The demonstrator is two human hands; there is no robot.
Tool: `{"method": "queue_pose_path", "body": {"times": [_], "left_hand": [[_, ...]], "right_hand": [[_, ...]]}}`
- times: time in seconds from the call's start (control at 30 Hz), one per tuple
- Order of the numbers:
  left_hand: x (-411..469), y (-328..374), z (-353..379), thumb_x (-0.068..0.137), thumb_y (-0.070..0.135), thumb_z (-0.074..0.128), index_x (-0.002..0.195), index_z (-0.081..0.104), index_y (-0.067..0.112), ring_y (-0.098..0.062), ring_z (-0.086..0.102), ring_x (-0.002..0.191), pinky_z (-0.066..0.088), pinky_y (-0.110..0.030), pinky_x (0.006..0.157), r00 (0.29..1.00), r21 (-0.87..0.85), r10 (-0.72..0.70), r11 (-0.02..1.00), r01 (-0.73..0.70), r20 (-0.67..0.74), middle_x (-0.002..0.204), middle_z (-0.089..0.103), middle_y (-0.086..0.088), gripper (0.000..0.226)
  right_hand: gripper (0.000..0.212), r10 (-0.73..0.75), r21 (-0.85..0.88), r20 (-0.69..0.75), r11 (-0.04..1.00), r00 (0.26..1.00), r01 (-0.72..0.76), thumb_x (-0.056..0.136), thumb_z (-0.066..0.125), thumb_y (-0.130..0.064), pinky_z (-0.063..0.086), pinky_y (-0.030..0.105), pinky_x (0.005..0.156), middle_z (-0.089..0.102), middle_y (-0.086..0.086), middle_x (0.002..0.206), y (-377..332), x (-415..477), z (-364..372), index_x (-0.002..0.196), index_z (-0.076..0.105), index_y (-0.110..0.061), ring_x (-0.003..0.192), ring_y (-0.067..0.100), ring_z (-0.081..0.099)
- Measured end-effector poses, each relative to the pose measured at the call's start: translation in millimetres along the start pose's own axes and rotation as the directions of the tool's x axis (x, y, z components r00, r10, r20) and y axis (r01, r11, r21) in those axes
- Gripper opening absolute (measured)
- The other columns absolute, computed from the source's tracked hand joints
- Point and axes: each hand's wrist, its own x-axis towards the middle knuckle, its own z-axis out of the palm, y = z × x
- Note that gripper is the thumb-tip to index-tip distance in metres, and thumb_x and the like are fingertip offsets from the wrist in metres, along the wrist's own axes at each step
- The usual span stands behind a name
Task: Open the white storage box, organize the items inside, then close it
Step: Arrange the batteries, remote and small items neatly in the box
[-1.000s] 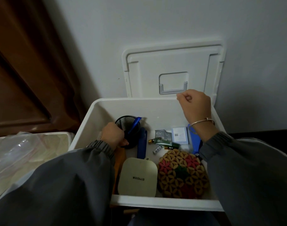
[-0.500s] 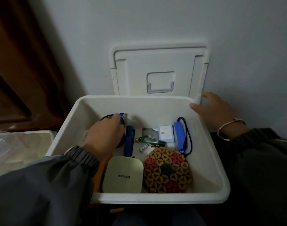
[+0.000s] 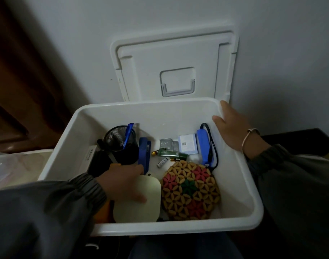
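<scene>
The white storage box [image 3: 178,227] stands open, and its lid [image 3: 174,53] leans upright against the wall behind it. Inside the box, my left hand [image 3: 120,184] holds the left side of a cream square device [image 3: 141,206], thumb on its top. My right hand [image 3: 232,128] grips the box's right rim near the far corner, thumb inside. A round beaded flower mat [image 3: 189,189] lies beside the device. Behind them sit a black mesh cup [image 3: 120,143], a blue stapler [image 3: 144,154], a green tube [image 3: 171,155], a small white carton [image 3: 187,143] and a blue power bank [image 3: 203,146] with a black cable.
A brown curtain [image 3: 19,71] hangs at the left. A pale container under clear plastic [image 3: 10,165] sits left of the box. A long white carton [image 3: 89,156] and an orange item [image 3: 103,212] lie along the box's left wall. A dark surface lies to the right.
My left hand left the mesh cup and moved toward me onto the cream device. My right hand came down from the lid and took hold of the box's right rim.
</scene>
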Motion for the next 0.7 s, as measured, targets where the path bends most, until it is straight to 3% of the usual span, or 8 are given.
{"method": "queue_pose_path", "body": {"times": [0.2,0.3,0.37,0.47,0.53,0.57,0.63,0.7], "left_hand": [[-7,-5,-17,0.080,0.053,0.066,0.109,0.057,0.031,-0.003,0.056,0.091,0.051,-0.023,0.081,0.992,-0.273,0.121,0.953,-0.129,-0.048,0.103,0.057,0.013,0.037],[-18,-10,-30,0.083,0.049,0.065,0.103,0.057,0.034,-0.001,0.055,0.089,0.046,-0.016,0.077,0.974,-0.302,0.109,0.939,-0.167,-0.198,0.099,0.055,0.015,0.026],[-29,-18,-39,0.082,0.045,0.067,0.100,0.059,0.031,-0.001,0.057,0.086,0.044,-0.013,0.072,0.940,-0.371,0.042,0.912,-0.175,-0.340,0.097,0.058,0.013,0.024],[-44,-36,-46,0.082,0.038,0.067,0.097,0.065,0.020,-0.007,0.061,0.080,0.047,-0.017,0.067,0.796,-0.523,-0.154,0.822,-0.225,-0.585,0.089,0.065,0.005,0.024],[-51,-48,-43,0.085,0.035,0.065,0.099,0.064,0.018,-0.010,0.060,0.077,0.045,-0.015,0.064,0.620,-0.597,-0.348,0.762,-0.250,-0.704,0.089,0.066,0.003,0.022],[-52,-53,-41,0.088,0.035,0.063,0.103,0.063,0.018,-0.014,0.060,0.080,0.046,-0.019,0.065,0.544,-0.643,-0.438,0.717,-0.270,-0.716,0.092,0.066,0.000,0.023],[-52,-61,-38,0.091,0.036,0.060,0.111,0.062,0.017,-0.021,0.060,0.088,0.050,-0.032,0.070,0.450,-0.711,-0.560,0.627,-0.318,-0.696,0.102,0.066,-0.007,0.027],[-50,-66,-38,0.092,0.036,0.060,0.115,0.062,0.016,-0.023,0.061,0.093,0.052,-0.043,0.079,0.405,-0.740,-0.620,0.561,-0.369,-0.672,0.107,0.066,-0.010,0.030]], "right_hand": [[0.042,0.003,0.069,0.011,0.998,1.000,-0.004,0.098,0.041,-0.015,0.030,0.022,0.076,0.051,0.025,0.129,3,-3,-1,0.137,0.034,0.001,0.115,0.037,0.049],[0.045,0.003,0.074,0.005,0.997,1.000,-0.003,0.098,0.042,-0.017,0.025,0.012,0.065,0.051,0.022,0.129,3,-3,0,0.139,0.032,-0.003,0.115,0.034,0.050],[0.042,-0.005,0.067,0.015,0.998,1.000,0.003,0.097,0.045,-0.020,0.026,0.012,0.069,0.055,0.017,0.123,4,-1,0,0.135,0.037,-0.006,0.113,0.033,0.051],[0.029,-0.030,0.063,0.055,0.998,0.998,0.027,0.093,0.051,-0.028,0.034,0.025,0.077,0.056,0.005,0.103,3,3,-3,0.115,0.046,-0.010,0.106,0.032,0.054],[0.051,-0.037,-0.032,0.055,0.999,0.998,0.039,0.092,0.054,-0.033,0.035,0.035,0.098,0.047,0.015,0.131,-3,5,-4,0.132,0.040,-0.003,0.127,0.032,0.040],[0.063,-0.073,-0.096,0.023,0.993,0.997,0.074,0.091,0.055,-0.035,0.026,0.036,0.108,0.036,0.017,0.145,-10,3,-4,0.140,0.033,-0.002,0.136,0.030,0.031],[0.064,-0.327,-0.168,-0.044,0.934,0.944,0.315,0.088,0.059,-0.037,0.025,0.031,0.108,0.040,0.015,0.144,-35,-7,-3,0.138,0.039,-0.003,0.134,0.028,0.036],[0.048,-0.543,-0.128,0.083,0.826,0.835,0.550,0.083,0.062,-0.036,0.038,0.023,0.093,0.061,0.009,0.120,-64,-22,3,0.122,0.057,-0.007,0.109,0.019,0.057]]}}
